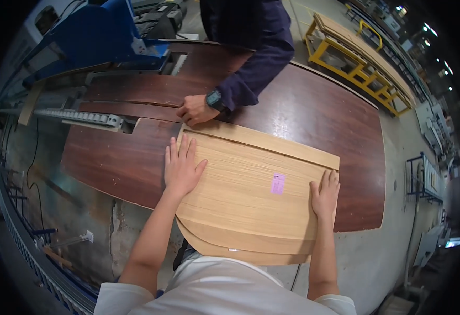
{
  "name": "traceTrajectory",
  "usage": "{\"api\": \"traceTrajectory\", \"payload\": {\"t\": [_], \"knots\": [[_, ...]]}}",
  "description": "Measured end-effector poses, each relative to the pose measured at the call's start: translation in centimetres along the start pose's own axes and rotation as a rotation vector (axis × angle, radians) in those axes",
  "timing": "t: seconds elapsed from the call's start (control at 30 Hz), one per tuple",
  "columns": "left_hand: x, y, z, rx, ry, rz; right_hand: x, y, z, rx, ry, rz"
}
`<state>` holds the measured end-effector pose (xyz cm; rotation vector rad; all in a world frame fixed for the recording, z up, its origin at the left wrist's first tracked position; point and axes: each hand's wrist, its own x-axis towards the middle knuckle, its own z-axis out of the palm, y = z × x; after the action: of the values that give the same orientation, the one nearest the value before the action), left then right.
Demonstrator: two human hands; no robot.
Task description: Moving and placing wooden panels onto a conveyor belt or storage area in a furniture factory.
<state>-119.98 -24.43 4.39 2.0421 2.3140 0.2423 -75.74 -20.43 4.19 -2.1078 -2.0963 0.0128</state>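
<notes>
A light wood panel (pixel 240 184) lies in front of me on a dark reddish-brown tabletop (pixel 314 121), reaching back to my waist. It has a groove near its far edge and a pink label (pixel 277 184) right of its middle. My left hand (pixel 182 167) rests flat on the panel's left side, fingers spread and pointing away from me. On the right edge lies my right hand (pixel 325 196), fingers stretched out along the surface. Neither hand grips anything. At the panel's near side, a second wood layer with a curved edge (pixel 209 244) shows beneath it.
Across the table, another person's hand (pixel 197 110) with a dark watch touches the panel's far left corner. A toothed metal rail (pixel 83 116) runs into the table's left side, near a blue machine (pixel 98 37). A yellow cart (pixel 356 71) stands at the far right.
</notes>
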Motion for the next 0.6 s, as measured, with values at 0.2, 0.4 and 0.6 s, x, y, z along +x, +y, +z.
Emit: {"api": "traceTrajectory", "payload": {"t": [0.2,0.4,0.6], "knots": [[-0.2,0.1,-0.1,-0.08,0.034,-0.045,-0.7,0.1,-0.3,0.042,0.038,0.062],[-2.2,-0.9,-0.3,-0.469,0.026,-0.411,-3.5,2.4,-2.1,0.286,0.016,0.48],[-4.5,0.2,-0.8,-0.501,0.057,-0.438,-6.5,5.9,-0.9,0.44,0.066,0.397]]}}
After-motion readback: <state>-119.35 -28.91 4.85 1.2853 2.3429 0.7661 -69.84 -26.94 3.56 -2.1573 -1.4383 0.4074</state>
